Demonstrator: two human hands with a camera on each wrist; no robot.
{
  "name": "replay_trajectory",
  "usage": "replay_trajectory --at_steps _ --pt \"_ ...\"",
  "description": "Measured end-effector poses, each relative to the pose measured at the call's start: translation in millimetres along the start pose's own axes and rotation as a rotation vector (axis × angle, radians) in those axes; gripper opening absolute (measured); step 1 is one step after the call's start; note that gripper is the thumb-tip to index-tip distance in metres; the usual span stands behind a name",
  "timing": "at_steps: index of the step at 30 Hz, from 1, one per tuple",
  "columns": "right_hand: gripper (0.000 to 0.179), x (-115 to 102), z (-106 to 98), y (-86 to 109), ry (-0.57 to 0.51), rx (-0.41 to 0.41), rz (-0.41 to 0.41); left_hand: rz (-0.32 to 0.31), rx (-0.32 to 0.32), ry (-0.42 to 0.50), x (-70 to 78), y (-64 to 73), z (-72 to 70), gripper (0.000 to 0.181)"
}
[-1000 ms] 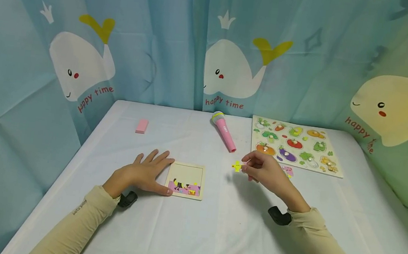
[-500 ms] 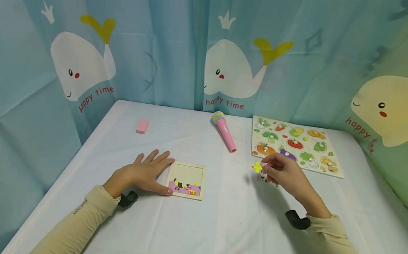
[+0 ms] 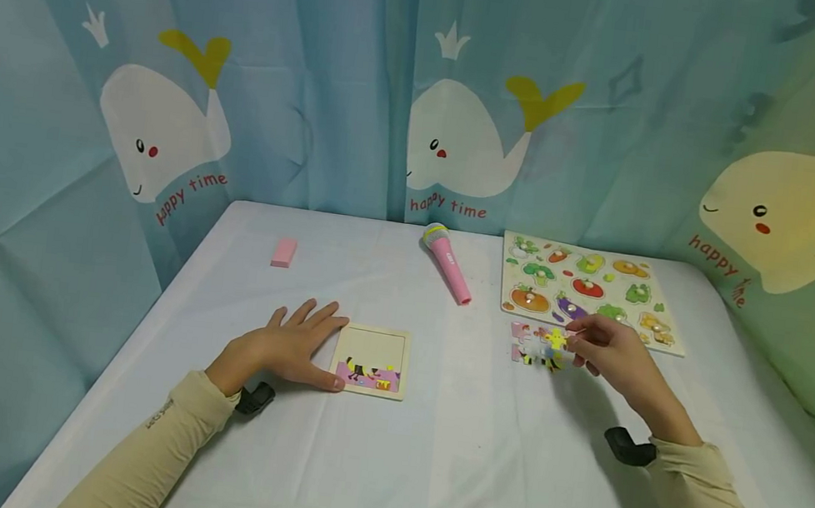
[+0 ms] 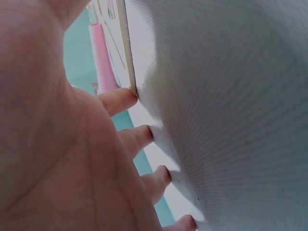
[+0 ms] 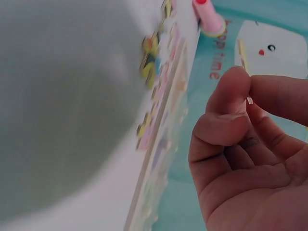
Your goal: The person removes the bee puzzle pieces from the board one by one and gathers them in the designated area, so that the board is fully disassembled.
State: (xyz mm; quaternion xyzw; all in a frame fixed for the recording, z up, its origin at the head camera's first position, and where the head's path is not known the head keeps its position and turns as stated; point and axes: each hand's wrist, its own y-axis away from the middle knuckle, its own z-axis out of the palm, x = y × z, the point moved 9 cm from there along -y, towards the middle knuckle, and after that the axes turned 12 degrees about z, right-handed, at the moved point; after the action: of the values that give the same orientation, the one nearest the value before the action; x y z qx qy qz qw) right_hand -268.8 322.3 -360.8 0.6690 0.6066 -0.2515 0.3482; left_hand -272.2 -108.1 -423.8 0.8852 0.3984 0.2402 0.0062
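My left hand [image 3: 287,347] lies with spread fingers at the left side of a small square wooden puzzle tray [image 3: 376,348]. Its thumb rests on the tray's lower left corner and the index finger touches the upper left one. Pink pieces with a bee picture fill the tray's lower part. To the right, my right hand [image 3: 617,363] pinches a yellow puzzle piece [image 3: 555,339] between thumb and index finger, above the table. In the right wrist view this piece [image 5: 242,54] shows edge-on. Several loose puzzle pieces [image 3: 521,331] lie beneath and beside it, partly hidden by the hand.
A vegetable peg board [image 3: 565,264] lies at the back right, just behind the loose pieces. A pink toy microphone [image 3: 449,265] lies at the back middle, and a pink block [image 3: 283,252] at the back left. Whale-print curtains [image 3: 348,113] surround the white table [image 3: 383,469].
My right hand has moved right with the yellow puzzle piece, from left of the loose pieces to above them, uncovering several. The left hand and the tray have stayed put.
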Motion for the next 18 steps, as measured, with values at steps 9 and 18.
replay_trajectory --at_steps 9,18 --pt "0.03 23 -8 -2.2 0.027 -0.001 0.067 -0.006 0.001 0.011 0.7 1.0 -0.2 0.11" --pt "0.034 44 -15 -4.7 0.103 -0.005 0.153 -0.008 -0.002 0.0 2.7 1.4 -1.1 0.109"
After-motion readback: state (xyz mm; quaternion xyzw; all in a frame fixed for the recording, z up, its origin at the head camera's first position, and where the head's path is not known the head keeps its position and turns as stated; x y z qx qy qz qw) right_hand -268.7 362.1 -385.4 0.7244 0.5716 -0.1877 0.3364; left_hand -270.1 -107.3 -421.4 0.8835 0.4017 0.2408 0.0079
